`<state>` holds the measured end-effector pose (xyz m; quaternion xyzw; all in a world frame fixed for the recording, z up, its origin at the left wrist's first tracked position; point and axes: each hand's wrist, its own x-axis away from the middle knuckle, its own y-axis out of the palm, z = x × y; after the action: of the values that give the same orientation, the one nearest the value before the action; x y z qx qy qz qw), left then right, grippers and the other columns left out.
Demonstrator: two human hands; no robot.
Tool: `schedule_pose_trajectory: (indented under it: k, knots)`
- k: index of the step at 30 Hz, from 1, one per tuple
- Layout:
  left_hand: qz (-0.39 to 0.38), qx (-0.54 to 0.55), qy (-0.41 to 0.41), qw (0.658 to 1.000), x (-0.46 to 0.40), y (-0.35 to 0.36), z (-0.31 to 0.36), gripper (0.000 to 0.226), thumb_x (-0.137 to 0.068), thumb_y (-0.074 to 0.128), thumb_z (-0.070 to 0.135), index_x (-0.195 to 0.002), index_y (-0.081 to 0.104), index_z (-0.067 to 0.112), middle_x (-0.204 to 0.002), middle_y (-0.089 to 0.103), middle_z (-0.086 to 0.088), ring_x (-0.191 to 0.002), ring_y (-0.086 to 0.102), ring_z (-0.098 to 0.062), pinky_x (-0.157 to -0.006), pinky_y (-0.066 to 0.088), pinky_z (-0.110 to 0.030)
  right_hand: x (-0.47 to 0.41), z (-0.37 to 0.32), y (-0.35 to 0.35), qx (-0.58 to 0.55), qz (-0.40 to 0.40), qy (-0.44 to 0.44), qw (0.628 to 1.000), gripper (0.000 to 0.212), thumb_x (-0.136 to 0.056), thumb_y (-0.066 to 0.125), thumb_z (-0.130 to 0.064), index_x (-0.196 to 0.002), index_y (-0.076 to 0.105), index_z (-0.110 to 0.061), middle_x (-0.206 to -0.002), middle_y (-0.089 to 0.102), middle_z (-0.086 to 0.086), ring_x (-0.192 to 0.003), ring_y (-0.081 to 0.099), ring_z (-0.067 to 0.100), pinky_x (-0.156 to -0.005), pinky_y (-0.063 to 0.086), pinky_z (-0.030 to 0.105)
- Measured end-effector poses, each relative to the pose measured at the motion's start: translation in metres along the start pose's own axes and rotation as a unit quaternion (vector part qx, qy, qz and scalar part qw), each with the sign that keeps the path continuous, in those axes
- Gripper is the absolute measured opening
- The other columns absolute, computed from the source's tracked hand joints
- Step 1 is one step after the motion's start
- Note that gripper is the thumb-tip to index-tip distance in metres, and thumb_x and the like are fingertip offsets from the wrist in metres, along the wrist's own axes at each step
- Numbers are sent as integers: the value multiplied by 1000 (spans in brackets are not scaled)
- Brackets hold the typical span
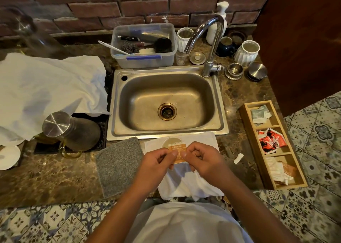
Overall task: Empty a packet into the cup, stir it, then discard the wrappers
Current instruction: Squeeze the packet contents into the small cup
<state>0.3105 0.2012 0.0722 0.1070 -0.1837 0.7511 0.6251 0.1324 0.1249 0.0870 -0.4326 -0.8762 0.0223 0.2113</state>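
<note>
- The step in hand looks like tearing open the packet (177, 153) — an orange sachet held just in front of the sink (167, 102), directly over the cup (170, 142).
- The left hand (158, 159) and the right hand (200, 157) are each pinched shut on one end of the packet's near edge, thumbs almost touching.
- The cup stands on a white cloth (186, 182) at the sink's front rim.
- Next, probably: pull the pinches apart, then tip the opened end down into the cup without scattering powder.
- A torn white scrap (238, 158) lies right of the cloth — likely a wrapper to discard.
</note>
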Motion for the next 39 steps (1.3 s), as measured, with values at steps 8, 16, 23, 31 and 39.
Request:
schedule_pose_trajectory:
  k: [8, 16, 23, 31, 39]
  knots:
    - [13, -20, -69, 997, -9, 4, -28, 40, -98, 67, 32, -62, 66, 14, -53, 58, 7, -49, 48, -8, -59, 42, -31, -12, 25, 15, 35, -4, 62, 997, 25, -99, 66, -25, -78, 64, -11, -53, 62, -4, -49, 53, 5, -59, 44, 27]
    - [14, -4, -86, 996, -13, 3, -34, 46, -97, 68, 29, -53, 65, 17, -48, 55, 3, -43, 43, -9, -53, 39, -28, -15, 31, 22, 30, -11, 93, 995, 26, -99, 64, -23, -76, 64, -14, -52, 62, -5, -47, 55, 3, -61, 45, 29]
    - [11, -13, -94, 995, -14, 2, -36, 51, -97, 67, 33, -48, 63, 22, -43, 52, 7, -41, 42, -7, -50, 39, -21, -16, 29, 22, 29, -11, 103, 994, 25, -99, 64, -23, -77, 65, -12, -53, 62, -3, -46, 54, 4, -60, 44, 28]
    - [8, -21, -97, 995, -14, 2, -37, 52, -98, 66, 31, -47, 61, 21, -44, 52, 7, -43, 43, -7, -52, 38, -21, -15, 27, 21, 30, -8, 124, 992, 30, -98, 64, -23, -82, 69, 1, -56, 63, 4, -47, 54, 4, -59, 43, 26]
    - [6, 3, -105, 994, -14, 3, -36, 53, -98, 66, 23, -46, 61, 20, -41, 49, 9, -39, 40, -5, -47, 35, -16, -15, 25, 20, 34, -12, 130, 991, 31, -99, 63, -24, -81, 69, 1, -56, 63, 6, -47, 53, 5, -57, 43, 27]
